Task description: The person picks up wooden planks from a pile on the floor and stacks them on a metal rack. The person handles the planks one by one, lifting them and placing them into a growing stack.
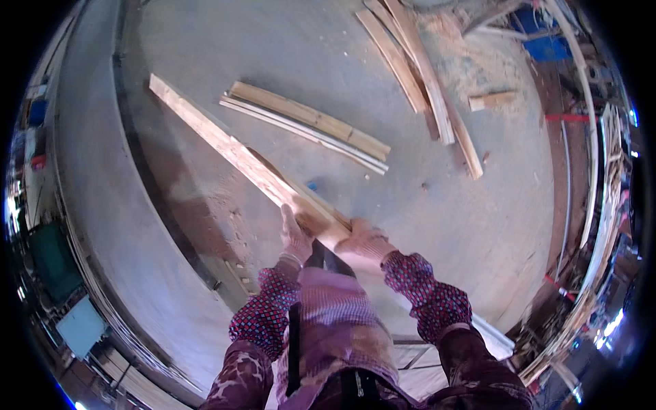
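Observation:
A long pale wooden board (232,152) stretches from close in front of my body away to the far left, its far end raised or lying beyond my hands. Gripping its left edge is my gloved left hand (296,239), with the fingers closed on the wood. My gloved right hand (367,242) is closed around the board's near end, on the right side. A second strip of wood seems to run along the board's right edge near my hands; I cannot tell if it is separate. Patterned sleeve covers (427,290) wrap both forearms.
Ahead, a few narrow boards (311,121) lie side by side on the concrete floor (437,212). Several longer planks (424,68) rest farther right, near sawdust and a short wood block (492,100). A long grey slab (92,137) runs down the left. Stacked timber lines the right.

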Motion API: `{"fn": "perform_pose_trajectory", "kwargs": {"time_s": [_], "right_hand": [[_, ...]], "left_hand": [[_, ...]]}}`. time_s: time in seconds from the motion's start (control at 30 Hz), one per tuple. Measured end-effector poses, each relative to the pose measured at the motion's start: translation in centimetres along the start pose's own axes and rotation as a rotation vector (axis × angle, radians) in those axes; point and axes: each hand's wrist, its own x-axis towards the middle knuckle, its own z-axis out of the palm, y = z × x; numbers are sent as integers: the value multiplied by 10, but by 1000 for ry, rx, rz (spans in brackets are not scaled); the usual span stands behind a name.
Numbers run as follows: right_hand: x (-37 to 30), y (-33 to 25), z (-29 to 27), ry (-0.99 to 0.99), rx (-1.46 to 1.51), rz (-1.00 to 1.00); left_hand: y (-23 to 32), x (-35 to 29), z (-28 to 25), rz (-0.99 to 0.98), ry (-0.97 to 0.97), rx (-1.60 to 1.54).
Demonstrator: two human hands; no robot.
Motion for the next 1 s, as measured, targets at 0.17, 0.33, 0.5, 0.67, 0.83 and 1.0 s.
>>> {"fn": "perform_pose_trajectory", "kwargs": {"time_s": [0.17,0.33,0.5,0.67,0.83,1.0], "right_hand": [[135,41,84,179,-285,-274],[258,77,147,372,-352,-258],[382,155,211,590,-527,-205],[415,140,256,583,-573,-117],[399,193,262,882,-1074,19],[210,38,148,300,-348,-89]], "left_hand": [[-21,47,-58,148,213,281],[-41,96,-146,100,99,284],[-29,152,-171,47,202,189],[9,171,-207,106,207,230],[5,140,-171,82,154,424],[3,88,-280,361,-78,546]]}}
